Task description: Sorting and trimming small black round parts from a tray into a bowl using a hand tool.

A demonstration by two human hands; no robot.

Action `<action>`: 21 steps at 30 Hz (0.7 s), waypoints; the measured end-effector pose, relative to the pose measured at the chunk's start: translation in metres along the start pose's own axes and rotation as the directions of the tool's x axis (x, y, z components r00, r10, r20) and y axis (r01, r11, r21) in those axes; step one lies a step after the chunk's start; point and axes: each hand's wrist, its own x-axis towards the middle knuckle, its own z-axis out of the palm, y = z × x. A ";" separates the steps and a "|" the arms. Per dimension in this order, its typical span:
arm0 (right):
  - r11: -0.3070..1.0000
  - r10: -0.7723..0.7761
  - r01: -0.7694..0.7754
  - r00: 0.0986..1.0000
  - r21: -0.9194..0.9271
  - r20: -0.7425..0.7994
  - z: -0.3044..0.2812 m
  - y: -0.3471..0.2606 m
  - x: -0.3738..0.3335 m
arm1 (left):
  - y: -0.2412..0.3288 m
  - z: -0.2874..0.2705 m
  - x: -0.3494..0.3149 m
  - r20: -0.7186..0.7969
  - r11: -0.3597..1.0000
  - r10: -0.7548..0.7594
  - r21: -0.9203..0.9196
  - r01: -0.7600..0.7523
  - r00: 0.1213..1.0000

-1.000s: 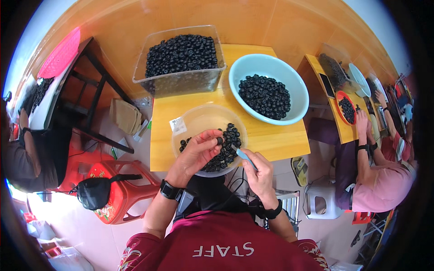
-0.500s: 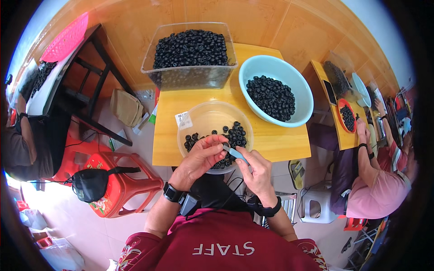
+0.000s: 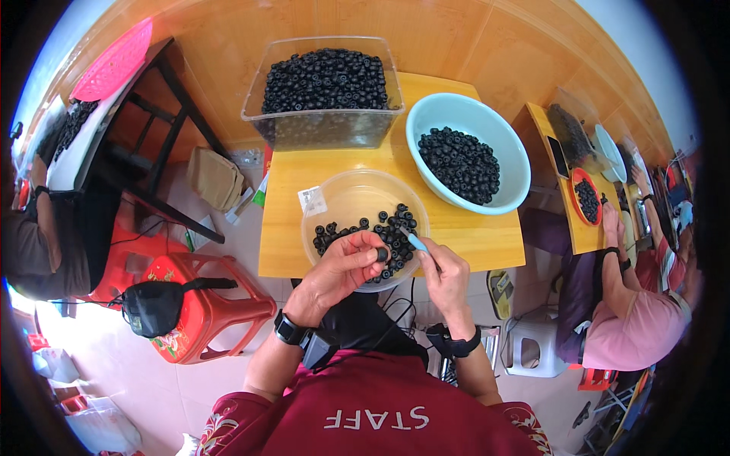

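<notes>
Black ring [image 3: 382,254] pinched in left-hand fingers [image 3: 363,251]; right fingers [image 3: 433,258] around blue tool [image 3: 415,242].

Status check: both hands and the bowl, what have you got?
Left hand pinching one black ring. Right hand gripping a light-blue tool, tip toward the ring. Both over the clear bowl of rings. Nothing between them.

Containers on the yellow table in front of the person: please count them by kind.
Clear rectangular plastic bin full of black rings: 1
Light blue bowl with black rings: 1
Clear round bowl with black rings, below the left hand and right hand: 1
Total: 3
</notes>
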 end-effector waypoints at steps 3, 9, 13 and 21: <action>0.996 0.075 -0.075 0.997 0.039 0.000 -0.007 0.006 -0.003 | 0.002 0.001 0.009 -0.076 0.999 0.027 0.043 -0.024 0.997; 0.987 0.151 -0.144 0.983 0.075 -0.104 -0.009 0.033 -0.024 | 0.019 0.009 0.049 -0.284 0.969 0.040 0.246 0.032 0.958; 0.924 0.353 -0.341 0.935 0.172 -0.044 -0.016 0.030 -0.037 | 0.029 0.015 0.121 -0.097 0.917 0.038 0.400 0.004 0.995; 0.874 0.427 -0.400 0.903 0.275 -0.041 -0.014 0.049 -0.050 | 0.049 0.034 0.100 -0.139 0.761 0.158 0.648 -0.031 0.977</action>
